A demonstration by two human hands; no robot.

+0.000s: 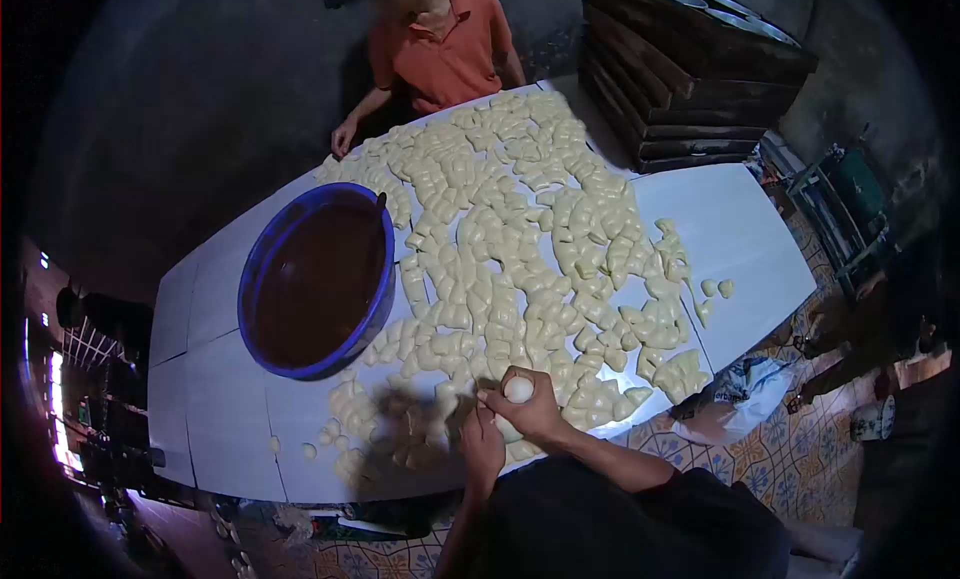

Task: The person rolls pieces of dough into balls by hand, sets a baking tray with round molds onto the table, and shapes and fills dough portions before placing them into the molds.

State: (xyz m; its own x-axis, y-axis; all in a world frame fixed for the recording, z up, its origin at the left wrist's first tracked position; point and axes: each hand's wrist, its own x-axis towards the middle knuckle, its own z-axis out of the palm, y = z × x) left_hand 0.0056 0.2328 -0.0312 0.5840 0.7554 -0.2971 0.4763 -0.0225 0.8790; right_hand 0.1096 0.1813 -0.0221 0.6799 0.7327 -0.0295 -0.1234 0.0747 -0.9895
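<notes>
My right hand (534,411) is closed round a pale, smooth ball of dough (518,389), which bulges out between thumb and fingers. Close against it, my left hand (483,441) has its fingers curled together at the right thumb; what lies inside them is hidden. Both hands are over the near edge of the white table (225,404). Many cut pieces of pale dough (490,234) cover the table in front of them, lying packed together in rows and clumps. A few small lumps of dough (718,288) lie apart at the right.
A blue basin (252,351) of brown liquid (318,284) stands on the left of the table, a dark handle leaning on its rim. Across the table is a person in an orange shirt (440,49), one hand at the dough. Stacked dark trays (690,89) rise at the back right.
</notes>
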